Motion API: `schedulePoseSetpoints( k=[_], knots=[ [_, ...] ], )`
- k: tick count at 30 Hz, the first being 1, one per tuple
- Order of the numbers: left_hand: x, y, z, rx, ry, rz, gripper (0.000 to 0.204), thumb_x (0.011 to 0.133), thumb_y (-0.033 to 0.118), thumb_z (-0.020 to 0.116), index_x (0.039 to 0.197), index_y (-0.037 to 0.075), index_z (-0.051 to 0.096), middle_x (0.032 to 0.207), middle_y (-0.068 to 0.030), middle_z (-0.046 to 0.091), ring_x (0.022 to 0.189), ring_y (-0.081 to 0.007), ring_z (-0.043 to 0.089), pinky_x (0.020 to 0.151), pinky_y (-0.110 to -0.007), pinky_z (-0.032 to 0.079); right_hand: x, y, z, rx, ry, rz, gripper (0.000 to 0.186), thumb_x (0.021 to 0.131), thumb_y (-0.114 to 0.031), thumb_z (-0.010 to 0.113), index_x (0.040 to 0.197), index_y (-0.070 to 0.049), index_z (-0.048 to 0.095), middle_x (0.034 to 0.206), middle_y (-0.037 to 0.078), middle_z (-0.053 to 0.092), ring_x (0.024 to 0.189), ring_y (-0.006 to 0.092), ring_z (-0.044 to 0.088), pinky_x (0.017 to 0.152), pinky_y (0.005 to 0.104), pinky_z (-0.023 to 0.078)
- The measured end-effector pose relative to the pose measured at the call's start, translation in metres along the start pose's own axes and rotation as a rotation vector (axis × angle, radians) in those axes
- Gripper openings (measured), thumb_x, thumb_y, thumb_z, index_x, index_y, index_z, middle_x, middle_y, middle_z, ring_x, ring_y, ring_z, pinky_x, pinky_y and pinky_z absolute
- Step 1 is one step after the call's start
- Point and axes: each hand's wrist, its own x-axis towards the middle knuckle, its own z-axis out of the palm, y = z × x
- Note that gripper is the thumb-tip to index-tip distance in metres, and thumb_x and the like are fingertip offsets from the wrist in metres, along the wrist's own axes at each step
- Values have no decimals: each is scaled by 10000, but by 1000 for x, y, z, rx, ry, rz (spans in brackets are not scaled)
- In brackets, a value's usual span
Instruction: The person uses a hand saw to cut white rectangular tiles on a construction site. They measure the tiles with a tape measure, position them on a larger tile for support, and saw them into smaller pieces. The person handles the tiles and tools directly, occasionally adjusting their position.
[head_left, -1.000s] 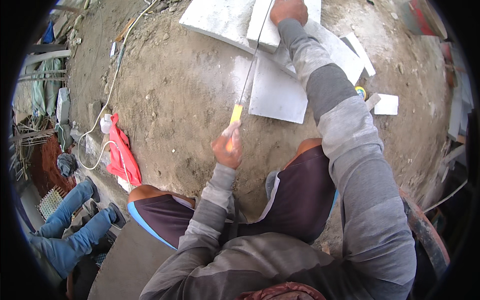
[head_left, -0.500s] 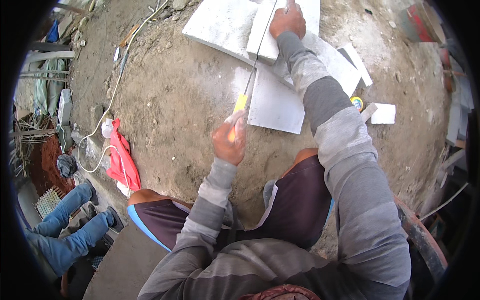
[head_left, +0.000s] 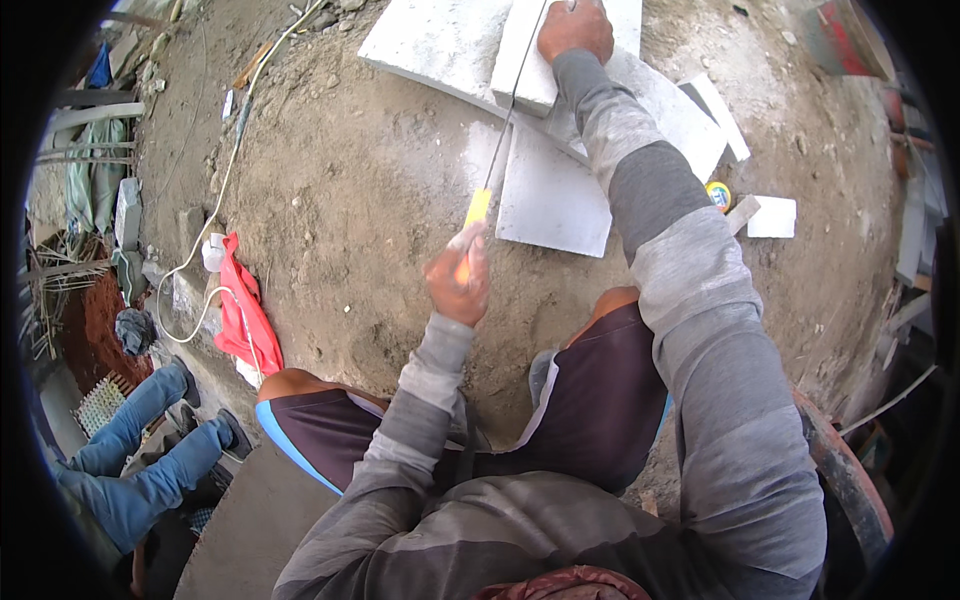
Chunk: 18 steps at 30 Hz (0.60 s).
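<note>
Left hand (head_left: 458,277) grips a yellow-handled saw (head_left: 478,207), its blade over the near edge of a white block (head_left: 530,85); right hand (head_left: 577,32) on top.

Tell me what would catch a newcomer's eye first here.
Bright white blocks piled at the top centre stand out first against the brown ground, with the right grip on one of them. Next comes a long, thin-bladed tool, its yellow-orange handle in the left grip, left of the nearest slab. Farther left, a red cloth makes a vivid patch.
</note>
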Motion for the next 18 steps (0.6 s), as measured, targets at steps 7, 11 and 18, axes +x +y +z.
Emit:
schedulePoseSetpoints(
  k=[7, 11, 18],
  knots=[
    [-40, -18, -10, -22, 9, -2, 207, 949, 87, 602, 1104, -6, 704, 969, -168, 743, 889, -252, 737, 776, -343, 564, 13, 19, 17, -8, 128, -83, 574, 926, -268, 553, 1462, -110, 426, 1412, 185, 509, 1254, 361, 526, 1039, 456, 439],
    [41, 25, 10, 12, -109, -159, 233, 987, 106, 578, 1126, -51, 680, 1013, -187, 733, 987, -212, 702, 874, -337, 544, 1, 0, 2, -51, 7, -21, 587, 929, -269, 549, 1477, -113, 405, 1423, 185, 500, 1267, 361, 517, 1046, 454, 437],
    [-33, 4, -12, -6, 30, -42, 206, 947, 95, 615, 1103, -6, 705, 990, -168, 741, 869, -235, 734, 761, -330, 560, 10, 12, 12, -58, 72, -39, 583, 926, -260, 548, 1473, -113, 409, 1411, 196, 508, 1226, 368, 548, 1011, 462, 461]
  ],
)
